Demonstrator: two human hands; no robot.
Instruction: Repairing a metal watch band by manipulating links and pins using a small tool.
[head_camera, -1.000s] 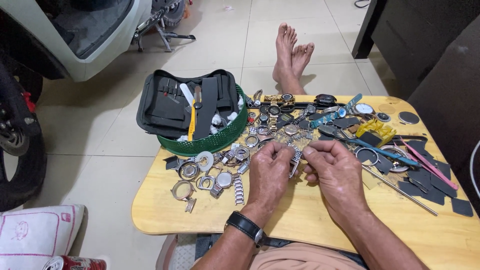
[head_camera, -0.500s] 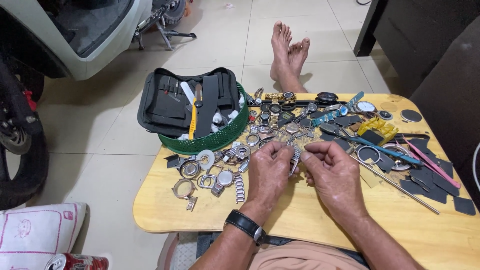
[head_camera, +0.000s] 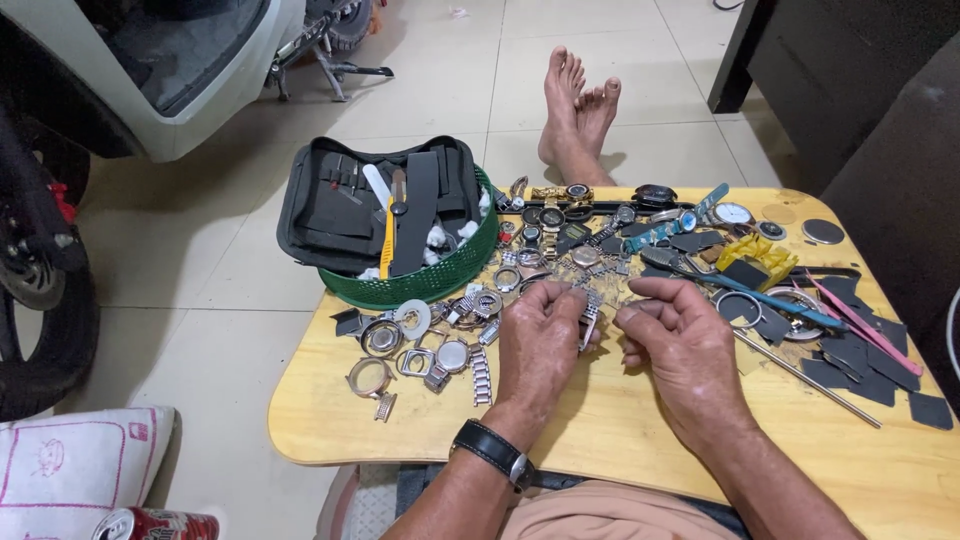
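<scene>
Both of my hands are closed on one thing. Left hand (head_camera: 540, 340) is curled round a metal watch band (head_camera: 588, 318), the fingers pinching its upper end; right hand (head_camera: 680, 335) is half-fisted just beside it, fingertips pinched toward the same band, though I cannot tell whether they grip a link or a small part of it.

Step, as I judge it: working a link or pin of the band, held just above the table (head_camera: 600, 420). The next move likely calls for fine fingertip force and a steady left-hand hold; a small piece could drop into the clutter.

The band: silver, linked, hanging short between the hands, mostly hidden by fingers.

Left of the band, loose watch cases (head_camera: 440, 350) lie on the table. Beyond the band, a green basket (head_camera: 420, 285) holds a black tool pouch (head_camera: 370, 200). Right of the band, a blue tool (head_camera: 760, 295) and a thin metal rod (head_camera: 805, 375).
</scene>
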